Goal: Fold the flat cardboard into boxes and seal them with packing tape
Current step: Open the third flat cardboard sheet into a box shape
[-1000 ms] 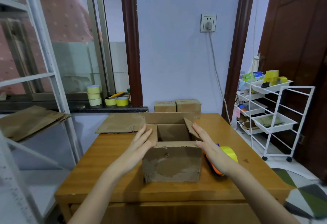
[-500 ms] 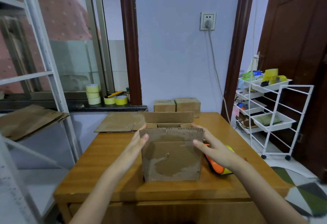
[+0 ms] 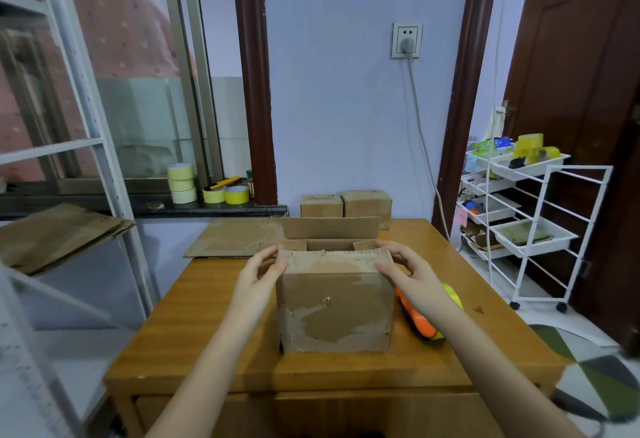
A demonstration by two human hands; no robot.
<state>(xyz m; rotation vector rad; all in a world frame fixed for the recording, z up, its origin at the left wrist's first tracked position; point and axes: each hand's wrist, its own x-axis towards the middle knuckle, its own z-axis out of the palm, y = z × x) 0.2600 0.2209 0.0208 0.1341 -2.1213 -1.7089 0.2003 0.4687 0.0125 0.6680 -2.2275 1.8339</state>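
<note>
Whereas a second earlier both side flaps stood out and the near flap hung down the front, the box [image 3: 334, 302] now had its side flaps tucked inward and the near flap raised and tipping over the opening. Left of the box, flat cardboard [image 3: 235, 238] lay at the counter's [image 3: 214, 330] far edge. The left hand [image 3: 261, 273] pinched the near flap's left corner, thumb in front, fingers curled behind. The box sat mid-counter, its far flap upright. The right hand [image 3: 407, 269] gripped the flap's right corner the same way. Judged from this, top closing was partway: near flap coming over, far flap still to fold, no tape on the seam yet.

Just right of the box, the tape dispenser [image 3: 420, 325] lay on the counter, largely covered by the right forearm; only orange body and a bit of yellow roll showed. Behind the box, two finished boxes [image 3: 346, 205] were partly blocked by the far flap. Box bottom was unseen, so whether it was taped could not be told. Fingertips behind the flap were hidden. The box interior was barely visible.
</note>
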